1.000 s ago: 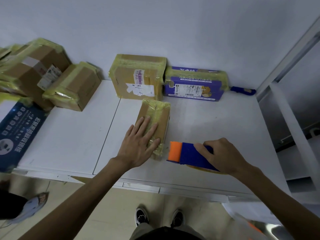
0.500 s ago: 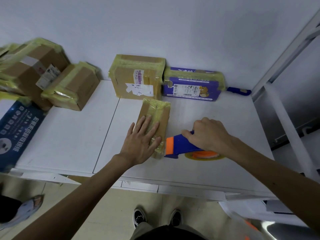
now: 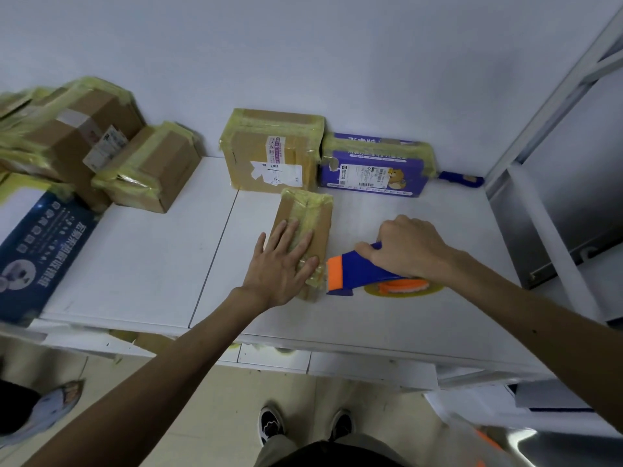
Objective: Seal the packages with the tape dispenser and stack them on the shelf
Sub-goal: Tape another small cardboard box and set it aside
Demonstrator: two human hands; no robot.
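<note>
A small package (image 3: 305, 227), wrapped in yellowish tape, lies flat on the white desk (image 3: 141, 264) near the middle. It is closed, so its contents are hidden. The left hand (image 3: 283, 261) rests on its near end with fingers straight and spread, pressing down. The right hand (image 3: 409, 246) is curled round the blue handle of the tape dispenser (image 3: 357, 267), which lies low on the desk just right of the package. Its orange end points at the package's near right corner, perhaps touching it, though the gap is too fine to judge. The orange tape roll (image 3: 404, 285) lies flat beneath the wrist.

A second ago the dispenser sat farther right and nearer the desk's edge. It has since come in beside the package, while the left hand has stayed put.

Against the far wall stand a taped brown box (image 3: 269, 150) and, touching its right side, a purple box (image 3: 374, 166) with a white label. A blue handle (image 3: 460, 178) pokes out from behind the purple box. At far left more taped boxes (image 3: 155, 166) are piled, with a dark blue printed box (image 3: 43, 244) nearer. A white shelf frame (image 3: 553, 230) rises at the right. The person's black shoes (image 3: 269, 424) show on the floor below.
</note>
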